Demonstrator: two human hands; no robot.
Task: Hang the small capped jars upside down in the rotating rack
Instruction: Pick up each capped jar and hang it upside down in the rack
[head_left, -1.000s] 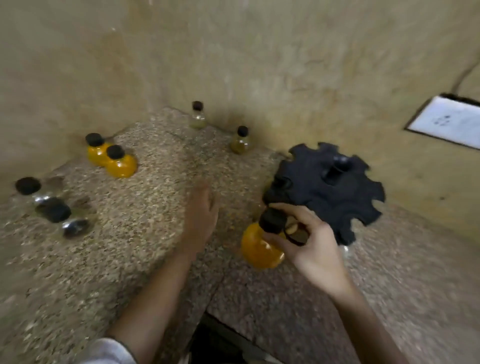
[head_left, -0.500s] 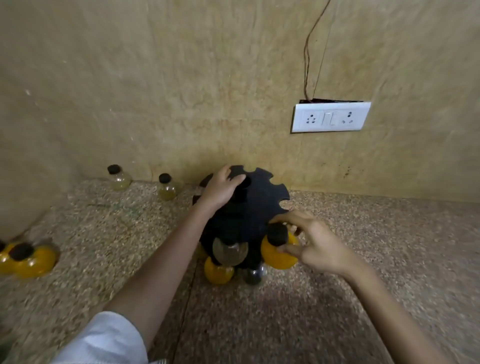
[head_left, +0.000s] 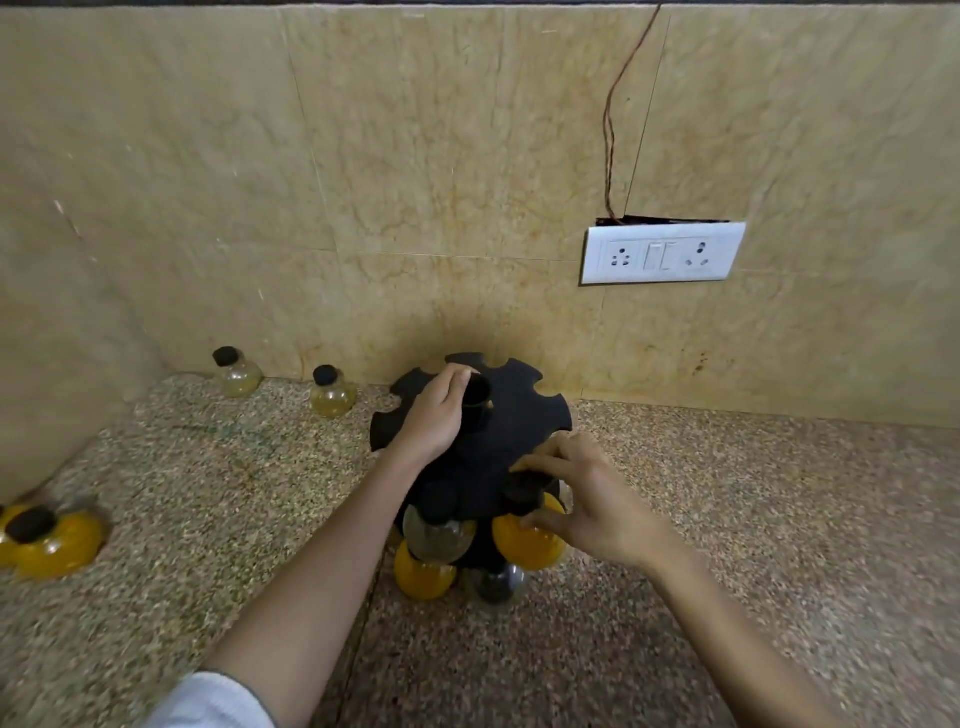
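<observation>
Orange-filled jar (head_left: 527, 545), small, black-capped: held in the right hand (head_left: 587, 499), fingers closed around its neck and shoulder, at the near-right edge of the black rotating rack (head_left: 519, 415). Cap (head_left: 521, 491) sits level with the rack's notched top disc, bulb below it; the long axis runs roughly vertical, tilted slightly toward the viewer. Whether the cap is fully seated in a notch cannot be told. Left hand (head_left: 434, 415): laid over the rack's top, fingers wrapped at the central post (head_left: 475, 400), apparently steadying it. Adjacent on the rack: one clear jar (head_left: 439, 535) with dark cap just left, a second orange jar (head_left: 423, 574) and a dark-filled jar (head_left: 498, 582) lower down. On the speckled stone counter (head_left: 727, 519), well apart: two pale yellow jars (head_left: 332, 397) by the wall, orange jars (head_left: 47, 540) at far left. Risk, as judged: the rack may turn if the left hand slackens, carrying the notch away; a half-seated cap released early would let the jar drop onto the counter or knock its neighbour.
</observation>
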